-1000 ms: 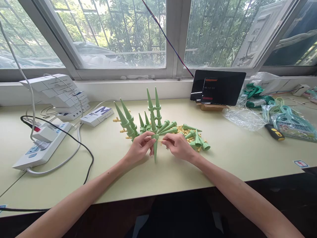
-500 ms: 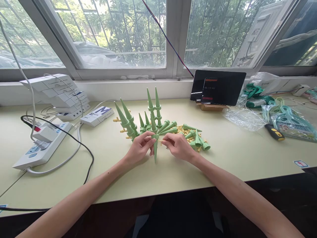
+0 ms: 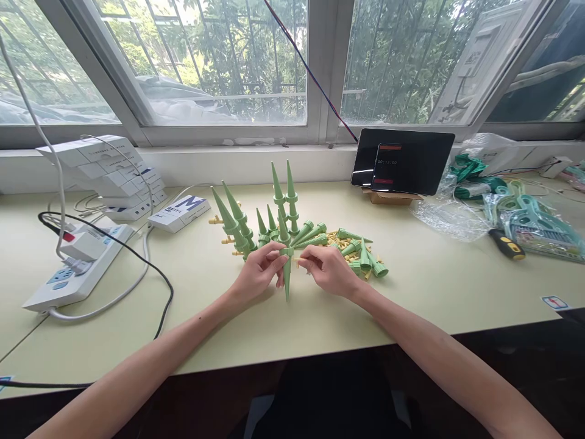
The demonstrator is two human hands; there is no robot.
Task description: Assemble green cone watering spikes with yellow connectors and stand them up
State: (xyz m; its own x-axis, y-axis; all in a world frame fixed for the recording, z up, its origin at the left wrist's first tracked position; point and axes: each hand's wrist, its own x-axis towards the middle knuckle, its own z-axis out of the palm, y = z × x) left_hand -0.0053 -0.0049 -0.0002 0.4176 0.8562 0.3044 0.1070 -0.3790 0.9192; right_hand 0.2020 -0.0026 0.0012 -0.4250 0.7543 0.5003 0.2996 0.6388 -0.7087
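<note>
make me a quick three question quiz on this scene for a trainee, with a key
1. Multiple choice: the left hand holds
a) a white box
b) a green spike, tip down
c) a black cable

2. True or false: the black-and-yellow handle lies to the right of the tablet.

3. Fill in: the small piece at the fingertips of the right hand is coloured ____.

Key: 1. b; 2. true; 3. yellow
</note>
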